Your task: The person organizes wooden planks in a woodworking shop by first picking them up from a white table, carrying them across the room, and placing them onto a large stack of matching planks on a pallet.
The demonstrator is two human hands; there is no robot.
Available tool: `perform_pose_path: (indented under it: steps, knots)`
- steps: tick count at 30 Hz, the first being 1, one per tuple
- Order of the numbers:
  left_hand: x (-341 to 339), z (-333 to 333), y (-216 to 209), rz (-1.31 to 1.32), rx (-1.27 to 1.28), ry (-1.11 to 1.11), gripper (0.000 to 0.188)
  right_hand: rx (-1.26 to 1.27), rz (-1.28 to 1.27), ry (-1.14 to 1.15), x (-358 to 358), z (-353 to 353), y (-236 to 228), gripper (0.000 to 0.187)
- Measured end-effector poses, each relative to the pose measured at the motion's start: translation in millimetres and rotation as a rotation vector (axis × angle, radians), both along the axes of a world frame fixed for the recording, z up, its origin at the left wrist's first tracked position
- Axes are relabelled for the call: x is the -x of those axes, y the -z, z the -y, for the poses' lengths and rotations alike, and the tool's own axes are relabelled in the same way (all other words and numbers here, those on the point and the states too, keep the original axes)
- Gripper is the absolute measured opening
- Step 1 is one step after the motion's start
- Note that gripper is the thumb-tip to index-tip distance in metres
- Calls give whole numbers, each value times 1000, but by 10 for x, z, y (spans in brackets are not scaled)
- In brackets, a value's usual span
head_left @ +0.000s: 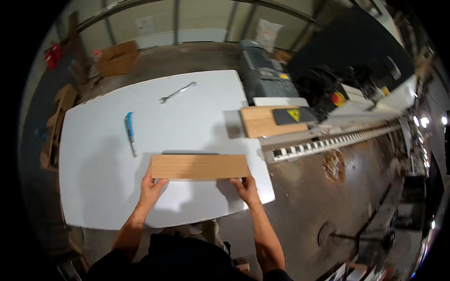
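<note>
A long, light-brown wooden block (199, 166) with fine lines along its face lies crosswise between my hands, over the near part of the white table. My left hand (151, 188) grips its left end, thumb at the near edge. At the opposite end my right hand (247, 188) holds it in the same way. The fingers of both hands are partly hidden behind the wood. Whether the block rests on the tabletop or is slightly raised, I cannot tell. Beyond its left end lies a blue-handled utility knife (130, 133). Farther off is a metal wrench (178, 92).
The white table (93, 187) fills the middle. At its right edge a machine has a wooden board (262, 122), a toothed rail (328, 145) and a red button (337, 99). A grey motor housing (265, 70) stands behind. Cardboard boxes (117, 58) sit on the floor.
</note>
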State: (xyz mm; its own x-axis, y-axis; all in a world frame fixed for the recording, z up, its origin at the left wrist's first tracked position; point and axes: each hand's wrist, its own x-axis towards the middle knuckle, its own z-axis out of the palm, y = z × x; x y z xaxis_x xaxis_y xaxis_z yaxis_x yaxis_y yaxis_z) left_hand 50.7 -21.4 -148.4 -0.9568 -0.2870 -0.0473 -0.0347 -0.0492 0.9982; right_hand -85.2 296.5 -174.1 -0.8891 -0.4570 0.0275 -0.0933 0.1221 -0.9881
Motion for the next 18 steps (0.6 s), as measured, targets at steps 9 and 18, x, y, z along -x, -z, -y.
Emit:
perform_pose_path:
  steps: [9, 18]
  knots:
    - [13, -352, -652, 109, 131, 372, 67, 94, 257, 622, -1847, -363, -571, 69]
    - [-294, -1942, -881, 57, 279, 1297, 70, 13, 179, 1401, -4435, -719, -620, 69]
